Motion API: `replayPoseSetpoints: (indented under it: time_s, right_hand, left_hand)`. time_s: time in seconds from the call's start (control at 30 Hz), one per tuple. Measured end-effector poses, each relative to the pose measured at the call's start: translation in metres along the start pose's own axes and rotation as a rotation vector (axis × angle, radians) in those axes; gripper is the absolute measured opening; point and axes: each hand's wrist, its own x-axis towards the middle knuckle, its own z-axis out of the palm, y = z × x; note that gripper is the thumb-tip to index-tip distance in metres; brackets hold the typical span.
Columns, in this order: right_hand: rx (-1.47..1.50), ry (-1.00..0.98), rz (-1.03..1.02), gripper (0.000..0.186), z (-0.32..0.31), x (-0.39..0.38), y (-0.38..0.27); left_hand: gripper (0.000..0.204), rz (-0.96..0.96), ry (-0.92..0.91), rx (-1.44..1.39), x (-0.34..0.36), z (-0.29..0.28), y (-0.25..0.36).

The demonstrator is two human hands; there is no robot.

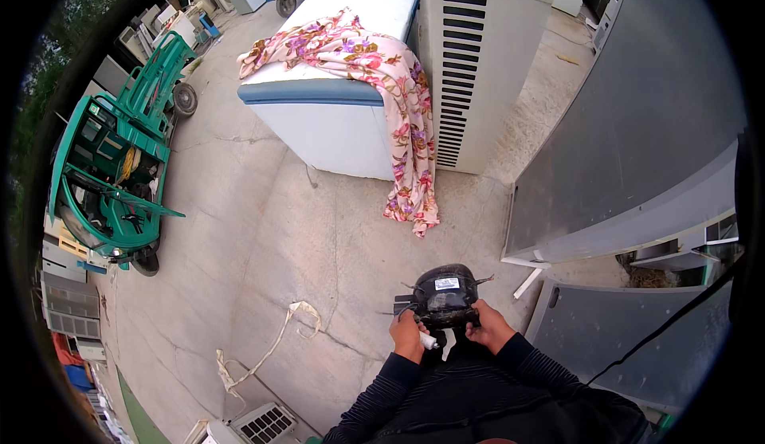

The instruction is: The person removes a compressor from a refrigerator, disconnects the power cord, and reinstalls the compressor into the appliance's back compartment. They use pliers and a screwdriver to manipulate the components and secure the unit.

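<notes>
Held in front of my body is a black refrigerator compressor with a white label on top and short copper-coloured tubes at its sides. My left hand grips its near left side, beside a dark box-shaped part on the shell. My right hand is closed on the near right edge. A small white cylinder sits by the fingers of my left hand; whether I hold it or it hangs from the compressor, I cannot tell. The compressor's underside is hidden.
Ahead stand a white chest freezer, draped with a floral cloth, and a tall vented unit. Grey panels rise at right. A pale strap lies on the concrete, left. A green three-wheeled truck is parked far left.
</notes>
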Motion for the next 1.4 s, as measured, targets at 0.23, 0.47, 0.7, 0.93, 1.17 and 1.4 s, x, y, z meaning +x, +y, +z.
replayPoseSetpoints:
  time_s: [0.23, 0.47, 0.7, 0.93, 1.17, 1.4]
  right_hand:
    - [-0.076, -0.173, -0.128, 0.021, 0.154, -0.017, -0.13]
    - [-0.119, -0.294, -0.321, 0.02, 0.321, -0.045, -0.294]
    - [0.043, -0.333, -0.542, 0.024, 0.485, -0.034, -0.412]
    - [0.128, -0.197, -0.562, 0.023, 0.604, 0.022, -0.499]
    - [0.187, -0.184, -0.477, 0.024, 0.598, 0.066, -0.475]
    - [0.172, -0.278, -0.617, 0.039, 0.533, 0.044, -0.419]
  left_hand:
    - [0.014, 0.151, 0.013, -0.076, 0.018, 0.089, 0.172]
    - [0.018, 0.333, -0.083, -0.144, 0.063, 0.196, 0.35]
    - [0.021, 0.428, -0.25, -0.097, 0.136, 0.299, 0.542]
    - [0.018, 0.381, -0.332, 0.016, 0.256, 0.392, 0.667]
    - [0.019, 0.399, -0.389, 0.087, 0.296, 0.379, 0.65]
    - [0.024, 0.539, -0.517, 0.086, 0.314, 0.346, 0.651]
